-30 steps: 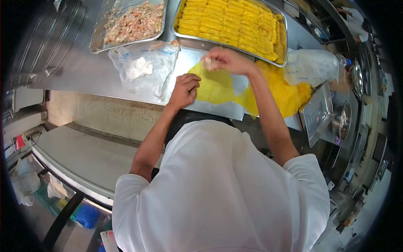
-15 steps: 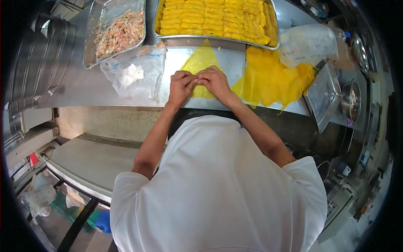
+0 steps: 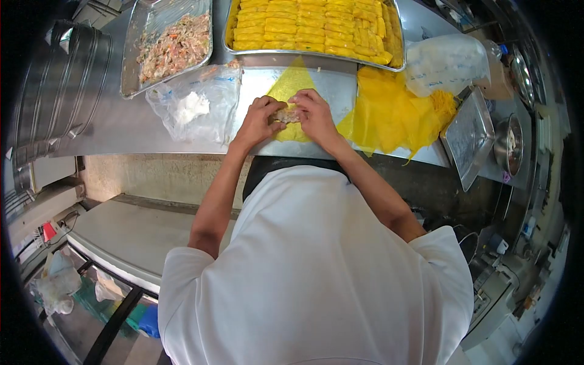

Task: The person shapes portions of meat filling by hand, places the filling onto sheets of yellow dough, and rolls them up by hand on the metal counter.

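Note:
A strip of minced meat filling [image 3: 288, 115] lies across a thin yellow wrapper sheet [image 3: 292, 79], whose pointed corner faces away from me. My left hand [image 3: 260, 121] curls its thumb and fingers round the left end of the filling. At the right end, my right hand [image 3: 315, 118] does the same with bent fingers. Both hands rest low over the metal worktop [image 3: 249, 91]. More yellow wrapper sheets [image 3: 389, 115] lie in a loose pile to the right of my right hand.
A metal tray of minced filling [image 3: 176, 48] stands at the back left. Rows of yellow rolls [image 3: 310, 27] fill another tray behind my hands. A plastic bag with white paste [image 3: 193, 108] lies left, a clear bag [image 3: 447, 61] right. A tilted tray [image 3: 471, 140] leans at the right edge.
My hands have moved apart from their close pinch at the middle, each outward to one end. The filling between them now shows.

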The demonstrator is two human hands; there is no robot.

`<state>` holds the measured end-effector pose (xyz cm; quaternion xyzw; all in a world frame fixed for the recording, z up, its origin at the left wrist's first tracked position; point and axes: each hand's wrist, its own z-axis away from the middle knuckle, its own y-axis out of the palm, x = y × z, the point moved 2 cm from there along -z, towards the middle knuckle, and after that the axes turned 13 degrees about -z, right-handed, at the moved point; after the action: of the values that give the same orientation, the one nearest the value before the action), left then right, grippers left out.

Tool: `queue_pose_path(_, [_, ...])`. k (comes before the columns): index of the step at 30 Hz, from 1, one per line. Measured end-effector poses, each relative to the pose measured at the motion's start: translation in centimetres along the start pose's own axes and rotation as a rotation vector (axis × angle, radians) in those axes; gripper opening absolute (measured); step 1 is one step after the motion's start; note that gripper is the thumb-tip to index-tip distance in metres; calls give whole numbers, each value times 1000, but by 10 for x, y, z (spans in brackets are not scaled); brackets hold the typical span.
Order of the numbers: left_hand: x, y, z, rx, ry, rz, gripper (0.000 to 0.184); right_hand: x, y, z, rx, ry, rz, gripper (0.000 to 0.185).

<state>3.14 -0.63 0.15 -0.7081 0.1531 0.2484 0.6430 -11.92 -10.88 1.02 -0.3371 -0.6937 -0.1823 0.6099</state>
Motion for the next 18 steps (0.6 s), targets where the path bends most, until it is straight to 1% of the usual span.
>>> queue_pose_path(2, [2, -3, 1, -34, 19, 3, 55, -5, -5, 0, -5, 35, -5, 35])
queue_pose_path(4, [2, -2, 3, -66, 34, 7, 55, 5, -11, 0, 28, -85, 369, 31])
queue_pose_path(5, [2, 1, -1, -43, 43, -41, 54, 3, -10, 0, 31, -87, 369, 31])
queue_pose_path(7, [5, 8, -5, -18, 55, -84, 53, -3, -5, 4, 200, 7, 427, 29])
queue_pose_path(8, [6, 10, -7, -20, 61, -94, 51, -4, -6, 5, 200, 6, 431, 29])
queue_pose_path(10, [7, 8, -7, -21, 64, -106, 49, -3, -5, 4, 220, 78, 465, 27])
queue_pose_path(11, [8, 5, -4, -30, 44, -50, 47, -1, -4, 6, 220, 79, 464, 27])
queue_pose_path(12, [8, 2, -2, -38, 26, 6, 46, 3, -5, 7, 170, 84, 451, 26])
queue_pose_path(13, [6, -1, -1, -34, 31, 7, 46, 6, -7, 8, 117, 91, 439, 24])
queue_pose_path(15, [1, -3, 3, -102, 22, 7, 45, 11, -9, 8, 103, 97, 414, 23])
queue_pose_path(17, [3, 1, 2, -62, 15, -25, 45, 11, -9, 9, 95, 94, 388, 23])
queue_pose_path(18, [2, 0, 0, -26, 8, -60, 46, 13, -9, 9, 62, 26, 412, 22])
